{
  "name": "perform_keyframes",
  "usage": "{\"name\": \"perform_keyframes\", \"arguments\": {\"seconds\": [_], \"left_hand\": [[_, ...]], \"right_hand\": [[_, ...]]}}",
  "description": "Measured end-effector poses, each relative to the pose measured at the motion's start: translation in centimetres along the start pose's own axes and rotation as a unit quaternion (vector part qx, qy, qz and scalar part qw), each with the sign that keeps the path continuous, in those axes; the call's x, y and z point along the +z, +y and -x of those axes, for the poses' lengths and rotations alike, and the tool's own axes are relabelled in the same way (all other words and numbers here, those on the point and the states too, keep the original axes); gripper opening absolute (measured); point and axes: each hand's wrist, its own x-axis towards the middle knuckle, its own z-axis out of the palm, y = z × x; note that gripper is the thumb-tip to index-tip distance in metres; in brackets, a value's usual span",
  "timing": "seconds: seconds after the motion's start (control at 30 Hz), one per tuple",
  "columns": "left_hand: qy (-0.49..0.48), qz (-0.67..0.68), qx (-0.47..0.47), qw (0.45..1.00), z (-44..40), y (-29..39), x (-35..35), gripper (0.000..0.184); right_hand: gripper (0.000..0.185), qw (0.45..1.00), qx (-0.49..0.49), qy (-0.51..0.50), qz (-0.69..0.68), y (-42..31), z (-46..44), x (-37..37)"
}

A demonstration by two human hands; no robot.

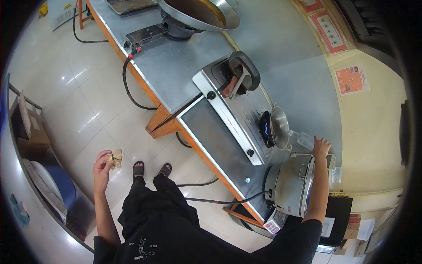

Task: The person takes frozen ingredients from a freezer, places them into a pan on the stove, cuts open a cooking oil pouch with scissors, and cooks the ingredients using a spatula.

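My left hand (pixel 103 163) is closed on a pale, lumpy piece of food (pixel 116 159) with a green strip across it, held over the floor. On the far right, my right hand (pixel 321 147) grips the base end of a clear plastic bottle (pixel 304 140). The bottle is tilted, its narrow end at the rim of a small metal pan (pixel 279 127). That pan sits on the near burner of a two-burner gas stove (pixel 235 115), where a blue flame shows. I cannot make out whether liquid leaves the bottle.
A dark grill pan (pixel 244 70) and a red-brown-handled tool (pixel 229 87) rest on the far burner. Beyond stands a large wok (pixel 204 15) of brown liquid on its own burner. A big metal pot (pixel 288 185) is below my right forearm. Gas hoses (pixel 228 202) hang off the table edge.
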Motion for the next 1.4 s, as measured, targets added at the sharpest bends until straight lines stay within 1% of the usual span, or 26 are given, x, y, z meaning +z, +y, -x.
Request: {"name": "perform_keyframes", "arguments": {"seconds": [0.17,0.27,0.33,0.43,0.53,0.63,0.73,0.83,0.93,1.03,1.13,1.23,1.33,1.4], "left_hand": [[0.007,0.005,-0.004,1.000,0.3,-0.2,-0.1,0.017],[0.007,-0.002,0.003,1.000,0.3,-0.1,-0.1,0.017],[0.006,0.004,-0.005,1.000,0.3,-0.1,-0.1,0.017],[0.004,0.008,-0.005,1.000,0.2,0.1,0.1,0.017],[0.001,0.009,0.001,1.000,0.1,0.2,0.0,0.016],[-0.001,0.009,-0.002,1.000,0.1,0.2,0.0,0.016],[-0.006,0.006,-0.008,1.000,0.0,0.3,-0.1,0.016],[-0.006,0.010,-0.009,1.000,0.2,0.5,0.0,0.016],[-0.008,0.005,-0.008,1.000,0.0,0.8,0.1,0.016],[-0.008,0.000,0.000,1.000,-0.1,1.1,0.2,0.015],[-0.011,-0.004,0.005,1.000,-0.4,1.6,0.5,0.015],[-0.014,-0.002,0.015,1.000,-0.7,1.6,0.6,0.016],[-0.019,-0.001,0.011,1.000,-1.0,1.6,0.8,0.017],[-0.023,-0.001,0.010,1.000,-1.0,1.7,0.8,0.017]], "right_hand": [[0.069,1.000,0.001,0.027,-0.007,0.1,-0.6,1.6],[0.068,1.000,-0.005,0.023,-0.011,0.0,-0.2,0.9],[0.066,1.000,0.000,0.011,-0.026,-0.3,1.0,-1.0],[0.069,1.000,-0.011,0.004,-0.008,-0.3,-0.1,0.6],[0.071,1.000,0.006,0.013,-0.026,-0.6,0.2,1.0],[0.070,0.999,-0.006,-0.032,-0.011,-0.8,0.4,0.0],[0.074,0.997,0.011,-0.062,-0.036,-1.1,1.5,-1.2],[0.080,0.992,0.031,-0.070,-0.099,-1.3,1.1,0.3],[0.082,0.991,0.029,-0.085,-0.095,-2.0,1.5,0.8],[0.082,0.987,0.068,-0.080,-0.120,-2.9,2.8,-0.2],[0.077,0.991,0.029,-0.100,-0.086,-2.6,3.0,0.3],[0.077,0.987,0.071,-0.090,-0.115,-2.7,2.7,1.4],[0.075,0.984,0.055,-0.107,-0.133,-2.7,3.3,1.3],[0.074,0.981,0.071,-0.089,-0.160,-3.0,4.1,1.6]]}}
